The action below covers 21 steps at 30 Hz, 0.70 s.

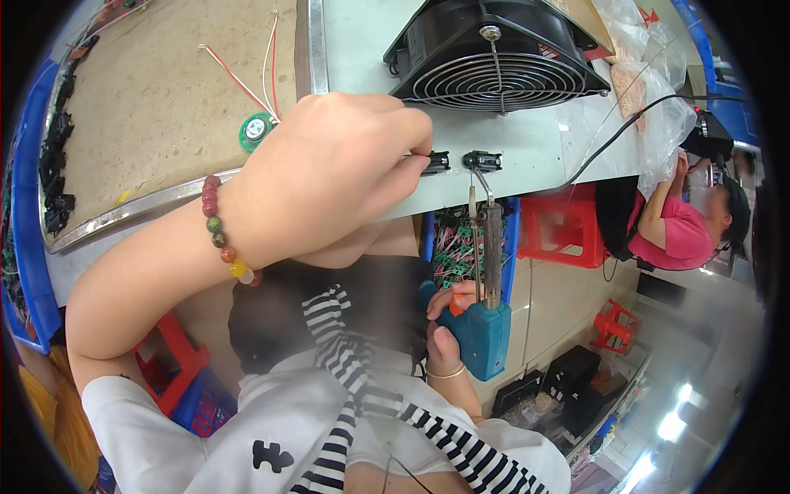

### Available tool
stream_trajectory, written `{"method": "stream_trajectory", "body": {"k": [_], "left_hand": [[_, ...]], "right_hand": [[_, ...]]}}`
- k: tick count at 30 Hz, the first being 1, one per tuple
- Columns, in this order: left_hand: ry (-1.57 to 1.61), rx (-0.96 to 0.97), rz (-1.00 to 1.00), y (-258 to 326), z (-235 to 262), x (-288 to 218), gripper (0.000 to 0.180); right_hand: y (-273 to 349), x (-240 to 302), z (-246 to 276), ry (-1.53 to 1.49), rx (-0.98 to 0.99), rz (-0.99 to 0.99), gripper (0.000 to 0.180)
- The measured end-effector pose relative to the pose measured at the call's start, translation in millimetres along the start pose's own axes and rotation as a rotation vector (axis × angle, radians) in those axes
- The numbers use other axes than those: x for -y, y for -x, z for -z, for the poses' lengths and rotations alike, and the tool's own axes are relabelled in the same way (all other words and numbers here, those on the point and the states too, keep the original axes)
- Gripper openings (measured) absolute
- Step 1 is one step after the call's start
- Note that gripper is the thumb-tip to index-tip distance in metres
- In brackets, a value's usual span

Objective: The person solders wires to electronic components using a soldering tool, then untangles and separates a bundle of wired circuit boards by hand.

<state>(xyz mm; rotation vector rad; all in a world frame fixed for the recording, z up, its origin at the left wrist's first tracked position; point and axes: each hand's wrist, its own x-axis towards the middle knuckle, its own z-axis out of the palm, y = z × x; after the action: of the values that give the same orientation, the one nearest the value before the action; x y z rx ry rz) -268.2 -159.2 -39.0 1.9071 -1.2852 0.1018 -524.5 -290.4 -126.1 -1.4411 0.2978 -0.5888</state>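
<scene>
My left hand (pixel 354 156), with a beaded bracelet at the wrist, reaches over the pale table edge. Its thumb and fingers are pinched at the end of a small black plastic part (pixel 439 162), which they partly hide. Beside that lies a second small black part (pixel 483 160). My right hand (pixel 448 329) is wrapped around the handle of a teal soldering gun (pixel 485 337) with an orange trigger. The gun points away from me, its metal tip touching or just above the second part. A thin metal tube runs beside the barrel.
A black fan (pixel 494 78) with a wire guard stands just beyond the parts. On a metal-edged board (pixel 164 107) lies a small round green speaker (pixel 257 130) with red and white wires. Below the table edge is a blue bin (pixel 512 239) of wired pieces. A person (pixel 675 226) sits at right.
</scene>
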Motion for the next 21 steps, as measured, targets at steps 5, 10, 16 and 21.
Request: {"method": "stream_trajectory", "body": {"k": [5,10,16,21], "left_hand": [[0.365,0.302,0.264,-8,24,-2,0.023],[0.133,0.508,-0.035,-16,37,-5,0.029],[-1.002,0.193,-0.450,5,19,-30,0.027],[-1.046,0.159,-0.444,27,13,-48,0.033]], "right_hand": [[-2,1,3,0.075,-0.029,0.012,0.048],[-2,0,9,0.119,-0.023,0.033,0.045],[-3,-1,15,0.115,-0.018,0.014,0.043],[-5,0,17,0.204,-0.015,0.030,0.043]]}}
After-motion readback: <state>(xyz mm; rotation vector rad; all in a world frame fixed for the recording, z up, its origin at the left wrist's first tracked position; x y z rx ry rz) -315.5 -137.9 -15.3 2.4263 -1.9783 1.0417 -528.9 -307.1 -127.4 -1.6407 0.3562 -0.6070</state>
